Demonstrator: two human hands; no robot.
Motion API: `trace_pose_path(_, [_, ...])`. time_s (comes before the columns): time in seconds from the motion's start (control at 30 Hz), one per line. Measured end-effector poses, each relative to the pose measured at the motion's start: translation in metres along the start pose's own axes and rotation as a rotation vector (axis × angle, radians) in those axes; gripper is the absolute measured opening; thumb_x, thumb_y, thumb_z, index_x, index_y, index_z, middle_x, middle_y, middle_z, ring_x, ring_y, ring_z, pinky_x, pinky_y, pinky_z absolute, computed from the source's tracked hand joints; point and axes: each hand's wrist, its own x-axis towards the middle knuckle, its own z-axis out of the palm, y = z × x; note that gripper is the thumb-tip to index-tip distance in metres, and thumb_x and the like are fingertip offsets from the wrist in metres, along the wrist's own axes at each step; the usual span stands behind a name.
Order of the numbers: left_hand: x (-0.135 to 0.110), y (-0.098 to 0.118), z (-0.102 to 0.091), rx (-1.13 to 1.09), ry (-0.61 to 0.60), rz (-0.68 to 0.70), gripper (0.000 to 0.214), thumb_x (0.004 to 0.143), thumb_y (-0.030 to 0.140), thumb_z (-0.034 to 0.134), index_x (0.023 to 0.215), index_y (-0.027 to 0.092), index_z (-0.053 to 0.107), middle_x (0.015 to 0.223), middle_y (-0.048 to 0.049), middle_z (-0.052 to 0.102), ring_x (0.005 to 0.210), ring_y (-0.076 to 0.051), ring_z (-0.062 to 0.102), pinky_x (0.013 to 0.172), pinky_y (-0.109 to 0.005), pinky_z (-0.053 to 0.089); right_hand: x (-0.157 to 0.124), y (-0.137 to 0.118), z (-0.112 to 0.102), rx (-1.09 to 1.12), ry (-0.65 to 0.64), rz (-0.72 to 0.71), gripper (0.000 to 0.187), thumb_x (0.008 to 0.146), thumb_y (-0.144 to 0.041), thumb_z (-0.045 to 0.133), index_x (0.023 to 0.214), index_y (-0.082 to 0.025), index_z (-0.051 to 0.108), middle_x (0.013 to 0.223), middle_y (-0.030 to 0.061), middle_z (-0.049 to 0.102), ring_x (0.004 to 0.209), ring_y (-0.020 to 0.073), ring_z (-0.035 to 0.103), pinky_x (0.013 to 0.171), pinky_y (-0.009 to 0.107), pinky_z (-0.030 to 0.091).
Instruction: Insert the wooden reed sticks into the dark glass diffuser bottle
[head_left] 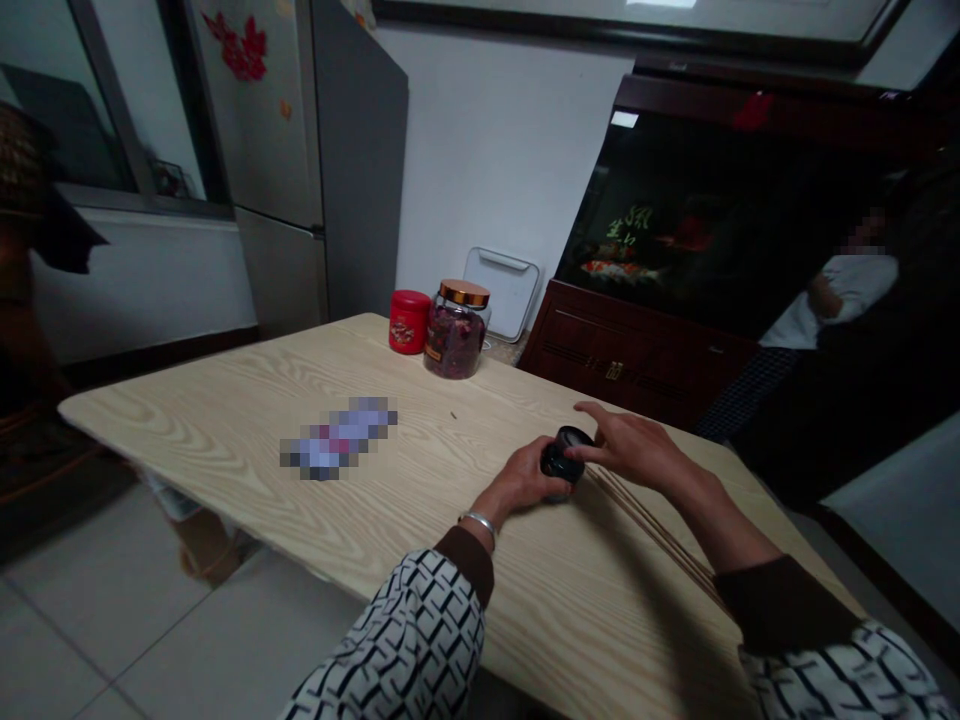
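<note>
1. A small dark pot [564, 452] is seen just right of centre in the frame, standing on the wooden table [247, 420].
2. The pot is clasped from the left by the left hand [525, 482], whose fingers are closed round its side.
3. The right hand [634, 445] is laid over the pot from the right. Its fingers are stretched apart, only the tips touch the rim, and nothing is clamped.
4. Judgement: the pot would best be steadied by a firm left grip while the top is worked lightly.
5. Thin sticks [652, 535] lie under the right forearm, towards the lower right, and could be swept aside by it.
6. The right table edge is near, so little room is left there. Bare tabletop lies to the left as far as a blurred item [339, 437].
7. A glass jar [455, 335] and a red tin [409, 321] stand well apart from the pot, at the far edge.
</note>
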Motion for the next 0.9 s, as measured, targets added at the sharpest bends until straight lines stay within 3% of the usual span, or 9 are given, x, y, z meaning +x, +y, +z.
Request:
trace_pose_path(0.1, [0.0,0.002,0.0,-0.009,0.002,-0.014,0.067,0.057,0.021,0.082,0.12,0.017,0.059,0.103,-0.0069,0.066,0.095,-0.023,0.06,0.085,-0.034,0.048,0.0,-0.002,-0.001,-0.081,0.065,0.126,0.07,0.081,-0.062,0.058,0.138,-0.022,0.05,0.109,0.0162,0.07,0.102,0.0363,0.065,0.087,0.048,0.046])
trace_pose_path(0.2, [0.0,0.003,0.001,-0.005,-0.009,-0.02,0.066,0.057,0.021,0.082,0.119,0.017,0.059,0.103,-0.0062,0.066,0.093,-0.022,0.06,0.082,-0.031,0.048,0.0,-0.001,0.0,0.079,-0.007,-0.056,0.077,0.078,-0.051,0.065,0.146,-0.026,0.039,0.138,0.0128,0.055,0.117,0.0312,0.058,0.095,0.044,0.045])
trace_pose_path(0.27, [0.001,0.002,0.0,-0.002,-0.013,-0.004,0.066,0.058,0.02,0.082,0.119,0.016,0.059,0.103,-0.006,0.066,0.092,-0.021,0.06,0.08,-0.029,0.048,0.001,0.001,0.003,0.165,-0.066,-0.182,0.076,0.077,-0.038,0.068,0.146,-0.026,0.039,0.145,0.0102,0.047,0.126,0.0275,0.052,0.102,0.04,0.043])
trace_pose_path(0.37, [0.002,0.0,0.0,-0.003,-0.011,0.018,0.063,0.058,0.02,0.081,0.117,0.016,0.059,0.102,-0.0059,0.066,0.092,-0.021,0.059,0.078,-0.028,0.047,0.003,0.003,0.007,0.168,-0.096,-0.224,0.057,0.08,-0.028,0.063,0.134,-0.02,0.052,0.132,0.0118,0.057,0.12,0.0258,0.054,0.102,0.039,0.041])
trace_pose_path(0.47, [0.002,-0.001,0.001,0.004,-0.014,0.013,0.062,0.059,0.02,0.081,0.117,0.016,0.059,0.101,-0.0057,0.065,0.089,-0.02,0.059,0.077,-0.028,0.047,0.006,0.004,0.01,0.143,-0.069,-0.21,0.045,0.081,-0.031,0.065,0.124,-0.02,0.059,0.115,0.0114,0.063,0.105,0.0255,0.059,0.093,0.039,0.045])
trace_pose_path(0.63, [0.0,0.0,0.001,-0.016,-0.024,0.012,0.062,0.06,0.02,0.079,0.119,0.016,0.059,0.103,-0.0058,0.064,0.092,-0.021,0.059,0.082,-0.032,0.048,0.006,0.002,0.011,0.114,-0.053,-0.185,0.042,0.083,-0.037,0.064,0.121,-0.019,0.06,0.108,0.0108,0.062,0.098,0.0243,0.059,0.089,0.036,0.045])
trace_pose_path(0.8, [-0.001,0.009,-0.01,-0.232,-0.157,-0.035,0.073,0.059,0.013,0.076,0.128,0.02,0.052,0.123,-0.0114,0.06,0.113,-0.026,0.056,0.096,-0.039,0.045,-0.002,-0.001,0.011,0.116,-0.027,-0.152,0.039,0.083,-0.039,0.064,0.117,-0.018,0.062,0.105,0.011,0.063,0.096,0.0241,0.06,0.087,0.035,0.045])
trace_pose_path(0.9, [0.004,0.015,-0.021,-0.301,0.005,-0.054,0.064,0.063,0.01,0.068,0.123,0.024,0.054,0.135,-0.0115,0.054,0.126,-0.024,0.049,0.102,-0.039,0.041,-0.011,0.0,0.014,0.161,0.013,-0.124,0.045,0.082,-0.045,0.065,0.119,-0.019,0.061,0.11,0.0114,0.063,0.1,0.0252,0.059,0.09,0.037,0.045])
